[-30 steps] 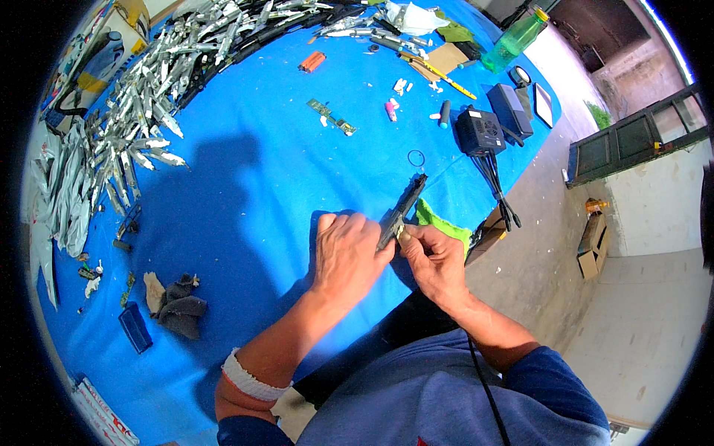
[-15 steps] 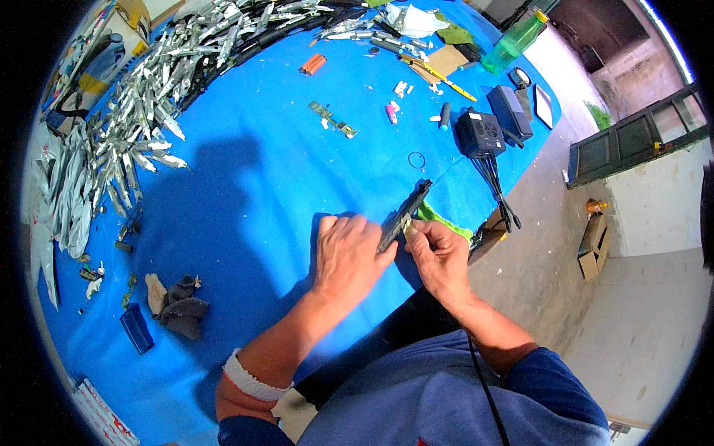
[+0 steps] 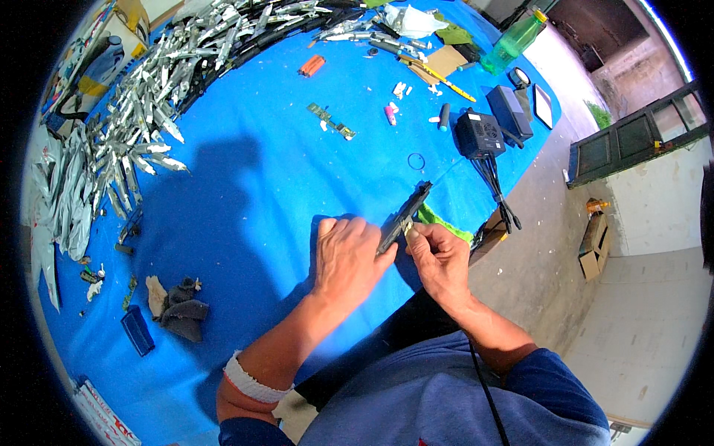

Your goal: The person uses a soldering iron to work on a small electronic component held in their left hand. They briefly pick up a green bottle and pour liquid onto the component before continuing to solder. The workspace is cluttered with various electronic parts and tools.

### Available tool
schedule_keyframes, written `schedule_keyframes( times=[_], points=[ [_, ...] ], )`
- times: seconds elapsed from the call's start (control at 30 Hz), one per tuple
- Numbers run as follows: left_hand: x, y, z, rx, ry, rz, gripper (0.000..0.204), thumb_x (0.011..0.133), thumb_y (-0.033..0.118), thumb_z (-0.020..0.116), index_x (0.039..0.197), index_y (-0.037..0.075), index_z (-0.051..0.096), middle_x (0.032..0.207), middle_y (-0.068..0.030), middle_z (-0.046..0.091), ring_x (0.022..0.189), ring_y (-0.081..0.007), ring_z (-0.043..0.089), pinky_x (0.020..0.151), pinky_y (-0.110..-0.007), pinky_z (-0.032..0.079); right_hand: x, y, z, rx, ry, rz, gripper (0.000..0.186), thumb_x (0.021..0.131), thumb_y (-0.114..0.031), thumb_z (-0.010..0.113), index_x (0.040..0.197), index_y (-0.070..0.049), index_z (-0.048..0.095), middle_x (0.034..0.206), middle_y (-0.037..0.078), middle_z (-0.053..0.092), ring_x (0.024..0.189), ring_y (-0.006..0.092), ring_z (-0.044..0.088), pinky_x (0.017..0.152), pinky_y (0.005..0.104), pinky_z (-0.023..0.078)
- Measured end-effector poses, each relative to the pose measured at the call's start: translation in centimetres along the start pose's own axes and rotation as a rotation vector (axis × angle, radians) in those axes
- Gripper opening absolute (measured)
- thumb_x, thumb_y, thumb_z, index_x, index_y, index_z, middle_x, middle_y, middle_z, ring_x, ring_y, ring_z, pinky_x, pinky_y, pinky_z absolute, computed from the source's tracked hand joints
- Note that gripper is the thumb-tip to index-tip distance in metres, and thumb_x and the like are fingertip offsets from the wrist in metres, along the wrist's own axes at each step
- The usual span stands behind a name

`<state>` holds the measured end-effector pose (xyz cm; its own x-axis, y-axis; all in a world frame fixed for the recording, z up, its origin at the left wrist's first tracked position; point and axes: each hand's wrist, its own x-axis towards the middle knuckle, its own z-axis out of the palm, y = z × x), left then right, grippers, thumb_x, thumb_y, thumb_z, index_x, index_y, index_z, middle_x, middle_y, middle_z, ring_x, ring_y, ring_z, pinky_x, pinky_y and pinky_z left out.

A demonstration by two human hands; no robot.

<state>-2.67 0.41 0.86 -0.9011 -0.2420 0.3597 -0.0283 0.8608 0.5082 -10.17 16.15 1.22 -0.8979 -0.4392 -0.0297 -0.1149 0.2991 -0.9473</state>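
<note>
Head view. Table (image 3: 253,111): blue-covered, left and centre of frame; heap of silvery parts (image 3: 160,89), upper left. Floor (image 3: 532,249): grey, right of frame, beside pale wall (image 3: 658,204). Left hand (image 3: 346,256): curled, closed on lower end of black strip (image 3: 405,214), frame centre. Right hand (image 3: 442,262): thumb and forefinger pinching small pale piece (image 3: 407,224) against strip's side.

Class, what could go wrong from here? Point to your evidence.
1. The left hand holds a black part near the edge of the blue table while the right hand pinches at its side; a slip might send it to the floor.
2. Dark cables from the black box reach past the edge; a snag could drag the box off.
</note>
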Motion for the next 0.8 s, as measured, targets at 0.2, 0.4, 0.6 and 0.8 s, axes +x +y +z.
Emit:
schedule_keyframes(
  times=[0.2, 0.4, 0.6, 0.8],
  points=[
    [0.06, 0.05, -0.08, 0.011, -0.008, 0.0, 0.028, 0.079, 0.03, 0.081, 0.076, 0.008, 0.062, 0.078, -0.0103, 0.06, 0.078, -0.0282, 0.06, 0.079, -0.044, 0.041, -0.05, 0.11, 0.07, 0.025, -0.038, -0.023, 0.021, 0.101, -0.015, 0.068, 0.102, 0.006, 0.07, 0.078, 0.001, 0.067, 0.071, 0.0061, 0.059, 0.063, 0.0228, 0.048],
    [0.03, -0.06, 0.0, 0.007, -0.004, 0.004, 0.028, 0.08, 0.03, 0.08, 0.076, 0.008, 0.062, 0.077, -0.0105, 0.06, 0.078, -0.0285, 0.061, 0.079, -0.044, 0.041, -0.14, 0.08, 0.24, 0.084, -0.057, -0.045, 0.022, 0.102, -0.015, 0.067, 0.103, 0.006, 0.07, 0.078, 0.001, 0.067, 0.071, 0.006, 0.058, 0.063, 0.0227, 0.047],
    [0.03, -0.08, -0.01, 0.01, -0.009, 0.001, 0.029, 0.08, 0.03, 0.08, 0.075, 0.008, 0.062, 0.077, -0.0103, 0.059, 0.078, -0.0284, 0.061, 0.079, -0.044, 0.041, -0.24, -0.31, 0.54, 0.113, -0.005, -0.01, 0.022, 0.102, -0.016, 0.068, 0.102, 0.005, 0.07, 0.077, 0.0, 0.066, 0.07, 0.0057, 0.057, 0.062, 0.0225, 0.047],
    [0.03, -0.02, -0.01, 0.017, -0.009, 0.002, 0.028, 0.08, 0.03, 0.08, 0.076, 0.008, 0.062, 0.077, -0.0102, 0.059, 0.078, -0.0283, 0.061, 0.079, -0.044, 0.041, -0.39, -0.31, 0.71, 0.039, 0.005, -0.044, 0.02, 0.101, -0.014, 0.068, 0.102, 0.006, 0.07, 0.078, 0.0, 0.066, 0.07, 0.0057, 0.057, 0.062, 0.023, 0.047]
  ],
)
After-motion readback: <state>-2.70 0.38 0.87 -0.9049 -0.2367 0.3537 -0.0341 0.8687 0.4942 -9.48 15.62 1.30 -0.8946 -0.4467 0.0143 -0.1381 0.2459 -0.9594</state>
